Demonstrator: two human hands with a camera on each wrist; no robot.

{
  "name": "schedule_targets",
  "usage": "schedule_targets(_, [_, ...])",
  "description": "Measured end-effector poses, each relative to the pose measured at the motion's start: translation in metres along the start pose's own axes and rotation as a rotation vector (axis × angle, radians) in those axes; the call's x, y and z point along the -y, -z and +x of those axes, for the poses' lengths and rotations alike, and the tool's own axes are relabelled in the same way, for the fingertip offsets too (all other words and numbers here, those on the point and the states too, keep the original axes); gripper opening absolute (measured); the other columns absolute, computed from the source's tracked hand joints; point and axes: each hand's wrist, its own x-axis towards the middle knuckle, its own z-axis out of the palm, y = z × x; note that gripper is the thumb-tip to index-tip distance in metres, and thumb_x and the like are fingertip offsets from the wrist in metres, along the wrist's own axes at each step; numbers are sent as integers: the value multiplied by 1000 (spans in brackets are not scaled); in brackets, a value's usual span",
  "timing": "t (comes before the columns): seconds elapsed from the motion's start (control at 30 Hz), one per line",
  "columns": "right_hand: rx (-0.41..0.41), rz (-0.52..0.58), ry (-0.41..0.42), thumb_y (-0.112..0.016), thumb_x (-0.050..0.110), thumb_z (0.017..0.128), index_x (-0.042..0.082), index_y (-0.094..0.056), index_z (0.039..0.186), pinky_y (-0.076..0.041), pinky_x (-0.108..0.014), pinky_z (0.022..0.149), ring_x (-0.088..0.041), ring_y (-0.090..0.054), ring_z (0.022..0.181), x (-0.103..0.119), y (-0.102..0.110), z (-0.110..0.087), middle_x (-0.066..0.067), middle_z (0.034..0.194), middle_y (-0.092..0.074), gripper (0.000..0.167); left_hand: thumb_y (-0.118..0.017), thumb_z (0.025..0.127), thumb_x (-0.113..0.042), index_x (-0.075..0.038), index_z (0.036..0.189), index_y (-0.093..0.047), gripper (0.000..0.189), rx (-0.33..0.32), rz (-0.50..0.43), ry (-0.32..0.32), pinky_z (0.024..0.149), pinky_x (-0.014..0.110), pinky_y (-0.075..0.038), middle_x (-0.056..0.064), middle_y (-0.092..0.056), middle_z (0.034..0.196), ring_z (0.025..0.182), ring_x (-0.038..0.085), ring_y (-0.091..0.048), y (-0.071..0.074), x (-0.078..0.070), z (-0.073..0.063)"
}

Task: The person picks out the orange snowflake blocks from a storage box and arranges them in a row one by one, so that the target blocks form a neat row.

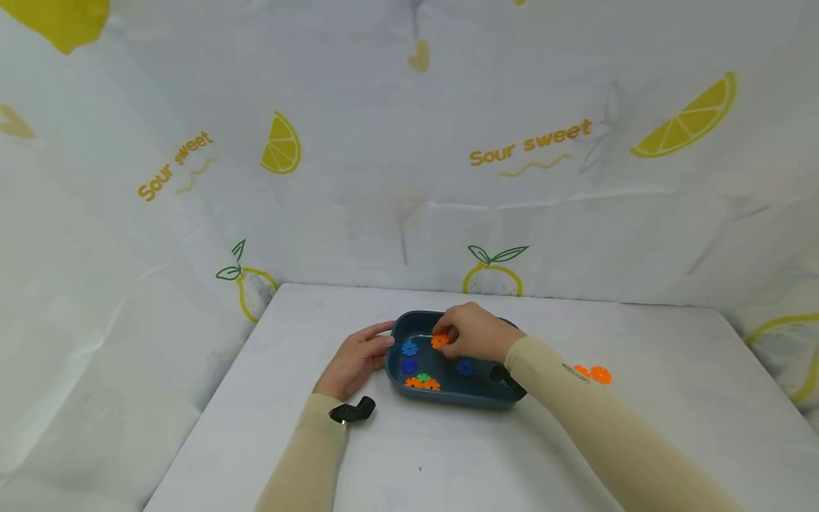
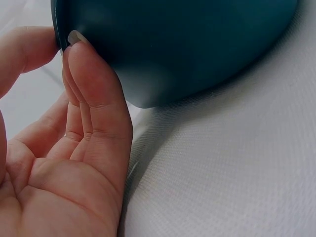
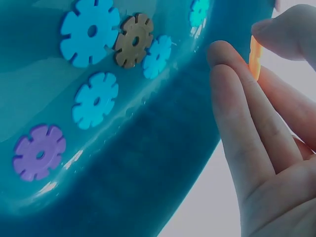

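A dark teal tray (image 1: 448, 398) stands on the table, its far right corner partly hidden by my right forearm. My right hand (image 1: 476, 333) is over it, pinching an orange notched building disc (image 1: 440, 342) between thumb and fingers. The right wrist view has that orange disc (image 3: 255, 58) edge-on. Along the tray's left end my left hand (image 1: 357, 359) lies with fairly straight fingers, their tips (image 2: 91, 74) touching the outer wall and rim. In the tray lie a light blue disc (image 1: 409, 348), a dark blue disc (image 1: 409, 366), a green disc (image 1: 423, 377) and orange discs (image 1: 432, 385).
Another blue disc (image 1: 466, 367) lies in the tray below my right hand. Orange discs (image 1: 600, 375) are on the white table (image 1: 448, 462) beyond my right forearm. A lemon-printed white cloth (image 1: 384, 178) hangs behind the table's back edge.
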Motion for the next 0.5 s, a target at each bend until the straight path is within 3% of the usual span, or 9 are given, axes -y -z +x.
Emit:
schedule_targets(0.23, [-77, 50, -8, -81, 18, 95, 13, -79, 125, -63, -30, 91, -10, -74, 101, -12, 10, -23, 3, 119, -76, 30, -77, 101, -29, -12, 154, -60, 58, 12, 12, 0, 100, 30, -60, 12, -69, 146, 117, 19, -69, -2, 2, 2])
schedule_targets(0.5, [-161, 86, -30, -82, 14, 95, 11, -79, 125, -65, -31, 87, -15, -77, 102, -27, 26, -54, 0, 118, -77, 31, -76, 102, -29, -15, 151, -63, 53, -16, 15, 19, 101, 31, -60, 11, -67, 148, 121, 22, -69, 0, 3, -1])
